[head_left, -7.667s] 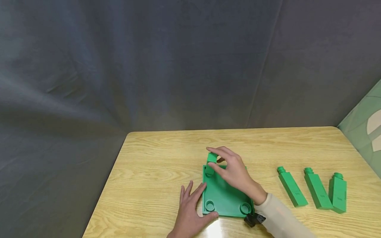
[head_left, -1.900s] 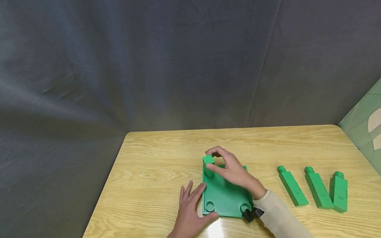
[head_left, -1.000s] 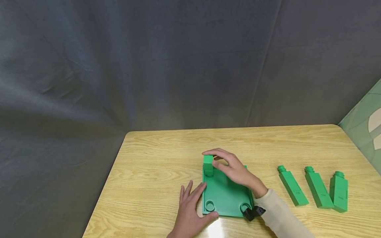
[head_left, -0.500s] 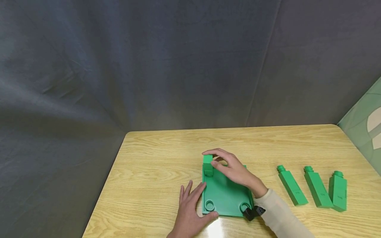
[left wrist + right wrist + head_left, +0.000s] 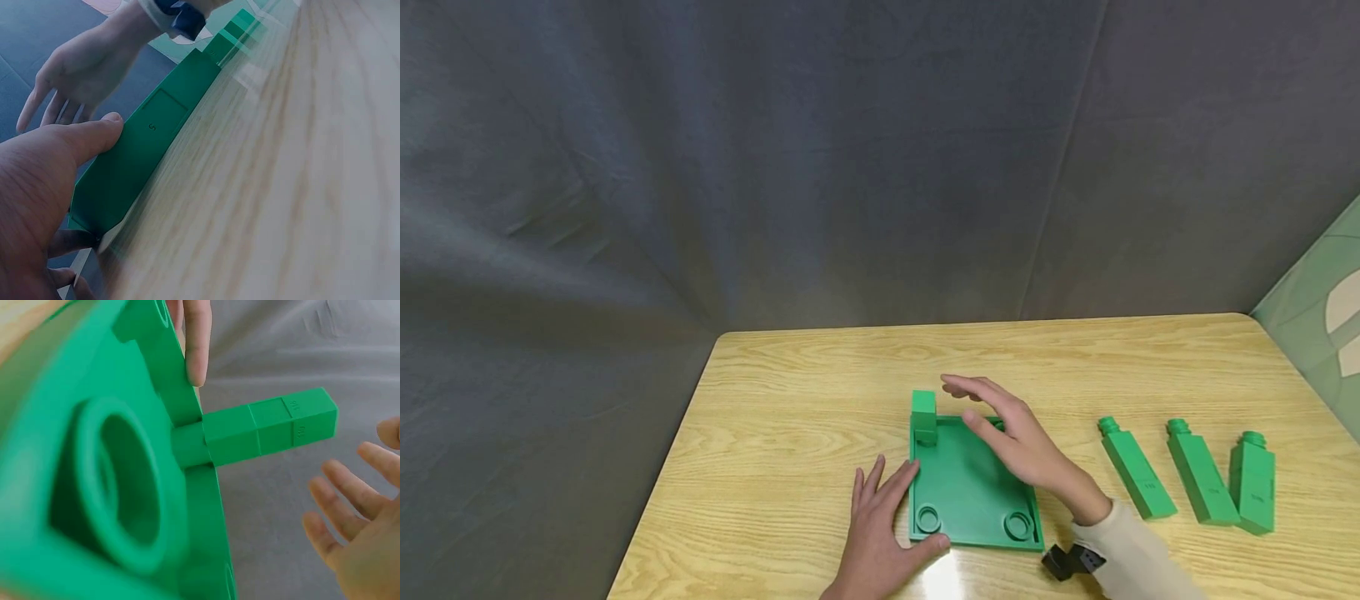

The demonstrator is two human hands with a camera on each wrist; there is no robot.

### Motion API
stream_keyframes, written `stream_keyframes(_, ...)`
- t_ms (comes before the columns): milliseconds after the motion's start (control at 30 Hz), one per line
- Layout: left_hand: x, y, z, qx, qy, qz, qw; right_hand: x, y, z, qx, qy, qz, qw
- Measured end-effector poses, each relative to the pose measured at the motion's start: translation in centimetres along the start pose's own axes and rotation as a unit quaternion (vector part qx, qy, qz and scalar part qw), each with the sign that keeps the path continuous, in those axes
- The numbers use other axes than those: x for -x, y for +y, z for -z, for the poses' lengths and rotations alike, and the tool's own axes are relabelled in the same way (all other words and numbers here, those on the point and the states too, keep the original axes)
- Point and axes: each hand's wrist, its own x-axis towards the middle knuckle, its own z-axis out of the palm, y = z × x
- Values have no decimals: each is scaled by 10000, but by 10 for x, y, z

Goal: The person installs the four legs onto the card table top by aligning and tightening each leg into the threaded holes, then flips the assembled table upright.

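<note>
A green square board (image 5: 973, 492) with a raised rim and round corner sockets lies on the table. At its far left corner a green square post (image 5: 924, 415) stands upright, its round end in the socket there, as the right wrist view also shows. My left hand (image 5: 880, 533) spreads its straight fingers at the board's near left corner, index fingertip at the left edge and thumb at the near edge. My right hand (image 5: 1015, 437) hovers over the board's right half, fingers loosely extended, apart from the post (image 5: 272, 427) and holding nothing.
Three more green posts with threaded ends, a left one (image 5: 1138, 471), a middle one (image 5: 1202, 475) and a right one (image 5: 1253, 485), lie on the wooden table (image 5: 775, 467) to the right. A grey curtain (image 5: 880, 167) hangs behind the table.
Earlier my right hand gripped the post at the far left corner, and the post turned and straightened. Now it has let go and drawn back to the right. My left hand stayed put.
</note>
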Motion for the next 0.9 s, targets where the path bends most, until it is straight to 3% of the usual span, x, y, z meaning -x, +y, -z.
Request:
stream_keyframes(233,1,2,1,63,-86,127,9999,26,-12,12,147,746,-64,9971)
stream_keyframes(567,0,1,0,101,10,67,9999,70,-25,28,191,1383,75,9902)
stream_keyframes(667,0,1,0,83,12,94,9999,81,-27,32,227,1500,70,9884)
stream_keyframes(900,0,2,1,139,-82,207,9997,109,-25,43,189,1606,-417,9860)
